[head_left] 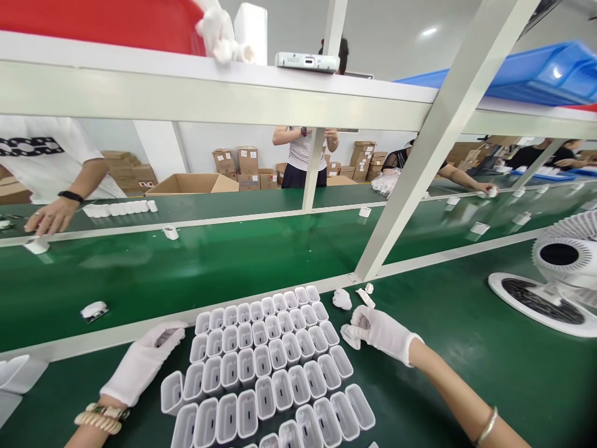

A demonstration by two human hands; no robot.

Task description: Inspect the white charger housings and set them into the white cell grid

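My left hand (147,362), in a white glove, is at the left of a block of small white plastic cups (245,367). Its fingers are loosely bent, with a gap between thumb and fingers and nothing visible in it. The cups stand in several rows, open side up, with a small dark slot in many bottoms. To the right of the rows, my gloved right hand (385,333) has its fingers closed at a white, crumpled-looking piece (349,336), which I cannot make out clearly. Just beyond that hand lie a white wad (342,299) and a small white strip (365,298).
A green conveyor belt (261,249) carrying scattered white parts runs behind a pale rail. A slanted post (405,168) rises behind my right hand. A white fan (562,255) stands at right. Across the belt, a co-worker's hand (51,216) touches a white part.
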